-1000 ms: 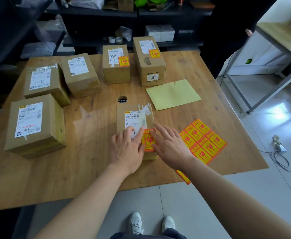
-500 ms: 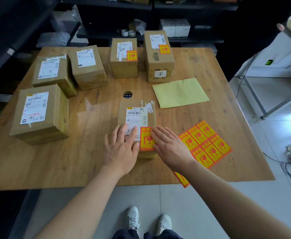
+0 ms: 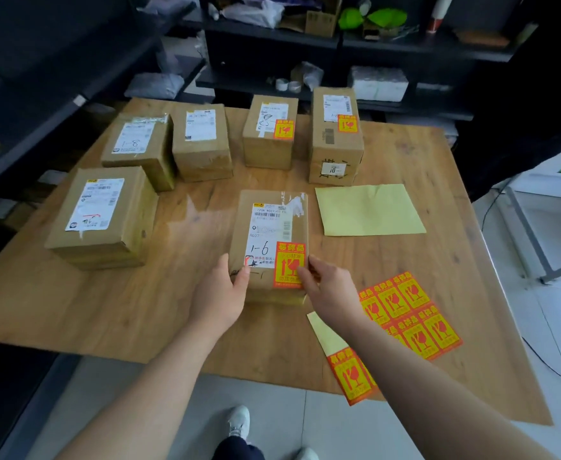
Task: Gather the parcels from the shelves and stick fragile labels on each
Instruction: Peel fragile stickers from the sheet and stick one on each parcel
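A flat cardboard parcel [image 3: 272,224] marked "1-6" lies in the middle of the wooden table [image 3: 189,320] with an orange-and-yellow fragile label [image 3: 289,265] stuck on its near right corner. My left hand [image 3: 221,295] grips the parcel's near left edge, thumb on top. My right hand [image 3: 330,292] grips the near right edge beside the label. A sheet of fragile labels [image 3: 412,315] lies to the right. Two far parcels [image 3: 270,131] [image 3: 335,134] carry labels; three parcels on the left [image 3: 101,217] [image 3: 139,147] [image 3: 202,141] show none.
A bare yellow backing sheet [image 3: 368,209] lies right of the parcel. Another backing strip with one label [image 3: 350,376] sticks out over the table's near edge. Dark shelves [image 3: 305,84] with bags and boxes stand behind the table. A white table frame [image 3: 534,234] stands at the right.
Both hands slid from pressing flat on the label and parcel top to gripping the parcel's near side edges. The label is now uncovered.
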{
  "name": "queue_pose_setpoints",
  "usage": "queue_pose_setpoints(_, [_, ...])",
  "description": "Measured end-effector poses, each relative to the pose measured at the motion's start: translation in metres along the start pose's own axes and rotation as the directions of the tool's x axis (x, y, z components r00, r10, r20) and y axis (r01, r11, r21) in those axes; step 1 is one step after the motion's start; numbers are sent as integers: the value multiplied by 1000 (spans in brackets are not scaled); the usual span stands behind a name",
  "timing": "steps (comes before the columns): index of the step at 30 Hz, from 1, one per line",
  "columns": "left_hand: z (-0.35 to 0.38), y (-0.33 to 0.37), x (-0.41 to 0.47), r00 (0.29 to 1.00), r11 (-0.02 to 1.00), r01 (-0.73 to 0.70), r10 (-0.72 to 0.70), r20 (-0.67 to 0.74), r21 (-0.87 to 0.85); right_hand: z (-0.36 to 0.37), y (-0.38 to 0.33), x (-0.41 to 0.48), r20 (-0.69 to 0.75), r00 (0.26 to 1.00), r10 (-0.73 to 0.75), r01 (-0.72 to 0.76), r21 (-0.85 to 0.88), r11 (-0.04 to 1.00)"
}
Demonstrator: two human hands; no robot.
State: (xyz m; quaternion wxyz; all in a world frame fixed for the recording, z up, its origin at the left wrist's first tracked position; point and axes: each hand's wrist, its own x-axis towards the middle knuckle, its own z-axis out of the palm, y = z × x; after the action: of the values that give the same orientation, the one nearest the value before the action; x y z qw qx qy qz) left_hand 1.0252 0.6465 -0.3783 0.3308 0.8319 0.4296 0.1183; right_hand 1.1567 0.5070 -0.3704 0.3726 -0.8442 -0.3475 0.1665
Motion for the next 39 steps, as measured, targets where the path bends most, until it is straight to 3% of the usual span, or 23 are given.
queue_pose_setpoints(6, [-16,18,77,996,996,-93,93,-6,-11,-13,-18,70,-25,999,31,-32,-19,999])
queue_pose_setpoints(13, [-15,23,172,973,988,-134,116,199,81,-1,-19,141,-22,981,195,-195,-17,981])
queue_pose_setpoints(21, [-2,14,210,934,963,-234,185,304,133,7,-12,172,-67,953,296,-301,-73,951])
queue_pose_setpoints(24, [-9,13,218,924,946,-289,235,302,148,6,-16,176,-152,963,224,-255,-228,940])
queue_pose_setpoints(28, [-36,13,234,933,898,-346,298,203,271,3,-37,194,-209,974,89,-150,-297,943])
queue_pose_setpoints(33, [-89,-1,267,936,853,-348,342,87,388,21,-82,240,-126,991,-36,-18,-407,913])
queue_pose_setpoints(36, [-116,-15,291,958,876,-286,269,100,388,41,-111,271,-69,991,-115,74,-433,898])
queue_pose_setpoints(39, [-129,-27,315,966,876,-258,221,134,408,63,-130,302,20,996,-84,84,-453,887])
